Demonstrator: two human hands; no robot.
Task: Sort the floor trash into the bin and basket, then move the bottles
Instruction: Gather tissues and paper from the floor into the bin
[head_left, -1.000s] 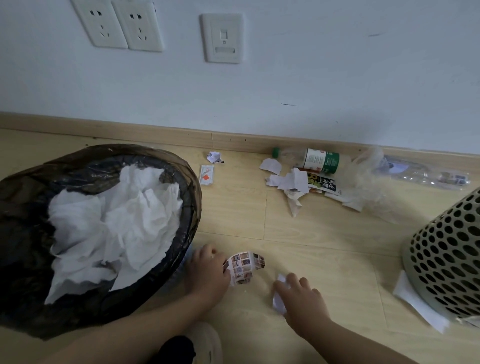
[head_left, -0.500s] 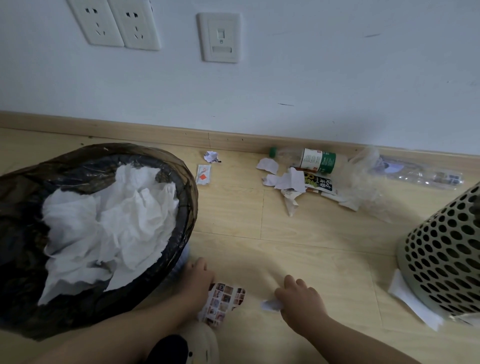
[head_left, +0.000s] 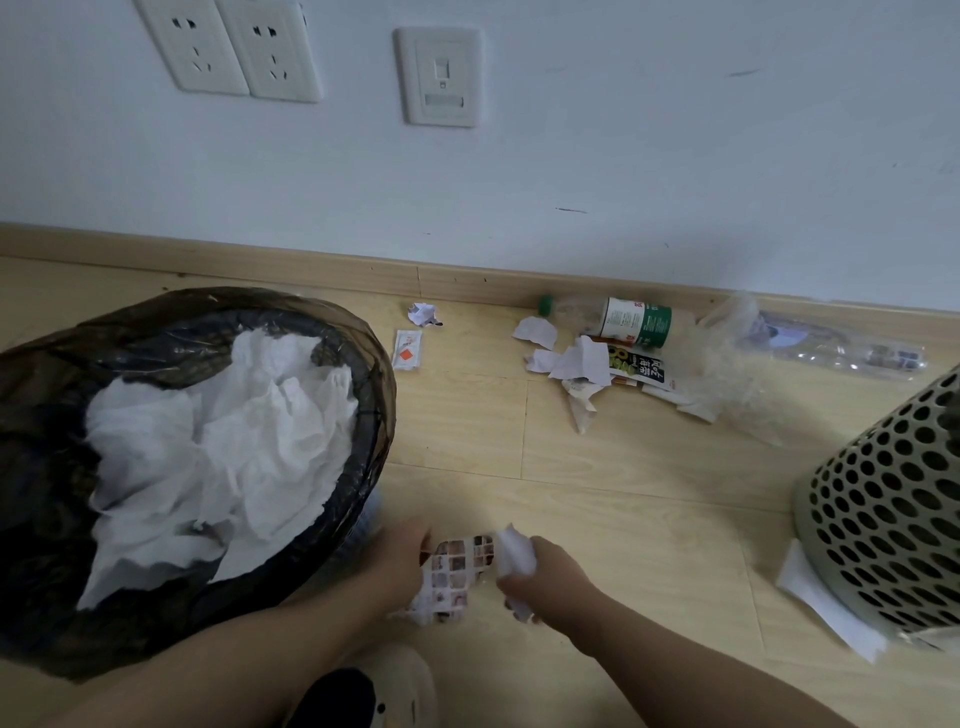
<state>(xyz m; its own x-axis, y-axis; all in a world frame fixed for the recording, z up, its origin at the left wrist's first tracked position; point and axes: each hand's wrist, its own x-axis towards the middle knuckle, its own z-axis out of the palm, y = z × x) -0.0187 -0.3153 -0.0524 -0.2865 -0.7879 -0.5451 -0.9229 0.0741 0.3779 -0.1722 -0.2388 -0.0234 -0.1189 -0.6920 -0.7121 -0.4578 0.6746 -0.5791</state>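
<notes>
My left hand (head_left: 397, 566) grips a crumpled printed paper (head_left: 452, 577) with small coloured squares, low in the middle. My right hand (head_left: 550, 579) is closed around a white paper scrap (head_left: 514, 553), touching the printed paper. At the left stands a bin (head_left: 358, 467) lined with a dark bag and full of white tissue. A perforated pale green basket (head_left: 883, 519) stands at the right. Along the baseboard lie a green-labelled bottle (head_left: 631, 322), a clear bottle (head_left: 852, 353), paper scraps (head_left: 571, 361), a dark snack wrapper (head_left: 641, 366) and clear plastic film (head_left: 727, 384).
A small sachet (head_left: 407, 351) and a crumpled paper ball (head_left: 423, 314) lie near the bin's far side. A white sheet (head_left: 826, 608) pokes out under the basket. A slipper (head_left: 400, 691) is at the bottom edge. Wall sockets (head_left: 228, 47) sit above.
Both hands lifted their papers off the floor and came together. The right hand now holds the white scrap up against the printed paper held by the left.
</notes>
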